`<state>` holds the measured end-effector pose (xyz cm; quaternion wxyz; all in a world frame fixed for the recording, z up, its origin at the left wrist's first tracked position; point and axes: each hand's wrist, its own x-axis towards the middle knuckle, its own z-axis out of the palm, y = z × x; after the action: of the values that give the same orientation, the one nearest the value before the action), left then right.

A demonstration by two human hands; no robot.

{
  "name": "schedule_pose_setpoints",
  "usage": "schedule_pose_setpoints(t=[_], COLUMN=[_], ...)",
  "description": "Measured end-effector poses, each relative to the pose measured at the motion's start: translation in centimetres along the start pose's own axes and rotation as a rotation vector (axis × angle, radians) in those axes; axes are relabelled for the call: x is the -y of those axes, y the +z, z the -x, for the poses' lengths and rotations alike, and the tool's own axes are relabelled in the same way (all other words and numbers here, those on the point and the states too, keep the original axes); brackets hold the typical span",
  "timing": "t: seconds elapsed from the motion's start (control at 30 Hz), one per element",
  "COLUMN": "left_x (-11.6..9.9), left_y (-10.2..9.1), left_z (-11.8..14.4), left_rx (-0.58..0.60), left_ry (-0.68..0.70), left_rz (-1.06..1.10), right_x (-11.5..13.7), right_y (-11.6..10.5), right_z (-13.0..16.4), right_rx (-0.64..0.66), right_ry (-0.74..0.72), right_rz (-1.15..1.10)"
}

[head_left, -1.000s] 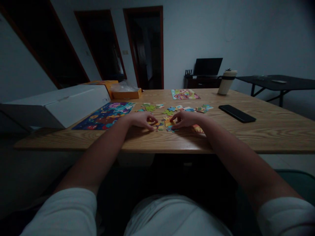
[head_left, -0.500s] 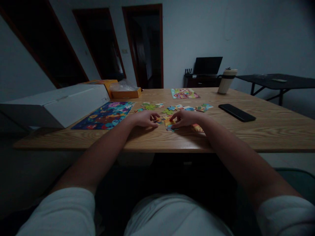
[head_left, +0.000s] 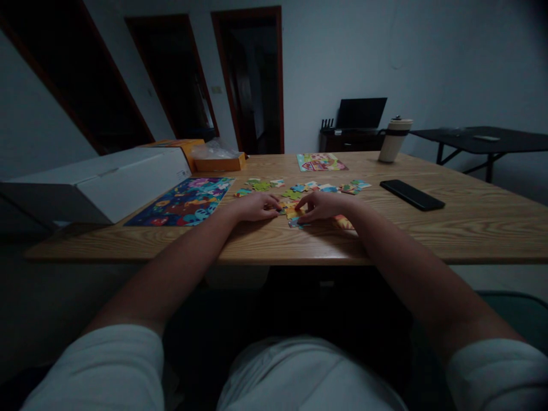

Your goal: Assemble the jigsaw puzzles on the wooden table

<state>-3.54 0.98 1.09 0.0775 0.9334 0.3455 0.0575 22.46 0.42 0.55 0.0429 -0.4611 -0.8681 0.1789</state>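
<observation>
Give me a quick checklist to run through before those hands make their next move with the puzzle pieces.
1. Both hands on the pieces: ok; left hand and right hand rest on the joined pieces.
2. Pieces lie flat on the table: ok.
3. The piece under the fingers fits: cannot tell; too dark and small.
4. Loose pieces near: ok, just beyond the hands.
5. Phone clear of the right arm: ok, apart.
6. Finished puzzle out of the way: ok, lying to the left.

Before you, the light wooden counter carries scattered colourful puzzle pieces, a finished blue puzzle board, a black phone, a long white box and a pale lidded tumbler.
</observation>
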Motion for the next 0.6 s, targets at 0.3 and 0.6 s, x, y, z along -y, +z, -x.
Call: schedule_pose_setpoints(t=[0.3, 0.6], left_x=[-0.2, -0.68], left_y=[-0.35, 0.28], left_z=[0.29, -0.34], left_rx=[-0.055, -0.081], left_ry=[-0.07, -0.157], left_rz=[-0.048, -0.127], right_x=[-0.19, -0.11], right_y=[0.05, 0.08], right_z=[0.02, 0.01], right_rx=[-0.011, -0.003], right_ry=[-0.009, 0.007], right_rz=[-0.014, -0.011])
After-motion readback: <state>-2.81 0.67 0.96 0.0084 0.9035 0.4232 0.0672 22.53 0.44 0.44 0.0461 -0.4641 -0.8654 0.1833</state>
